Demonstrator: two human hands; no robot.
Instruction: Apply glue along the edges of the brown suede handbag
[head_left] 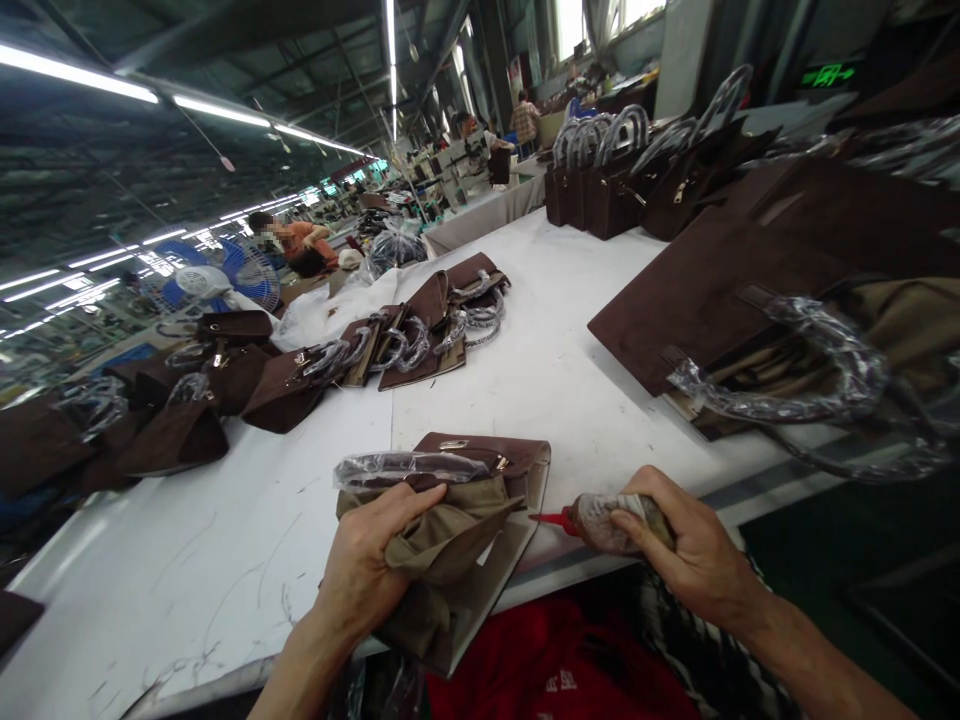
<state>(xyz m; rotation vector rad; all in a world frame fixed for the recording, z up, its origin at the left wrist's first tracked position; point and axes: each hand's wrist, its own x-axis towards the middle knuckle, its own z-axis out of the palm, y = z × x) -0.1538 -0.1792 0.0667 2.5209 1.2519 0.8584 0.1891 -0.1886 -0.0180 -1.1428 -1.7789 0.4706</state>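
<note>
My left hand (pixel 375 550) grips a brown handbag (pixel 480 447) at the table's front edge, its fingers closed on the bunched olive lining (pixel 450 530). Clear plastic film wraps the bag's handle (pixel 405 466), and metal hardware shows on the brown side. To the right, my right hand (pixel 686 545) is wrapped around a glue bottle (pixel 611 522) with a stained body. The bottle lies tilted sideways, its red nozzle (pixel 553 518) pointing left at the bag's pale edge. Whether the tip touches that edge I cannot tell.
Large brown bag pieces (pixel 720 290) with film-wrapped handles lie at the right. Several finished-looking bags (pixel 592 195) stand at the back. A row of small brown bags (pixel 285 390) runs along the left of the white table (pixel 525 330). Beyond are a blue fan (pixel 214 280) and other people.
</note>
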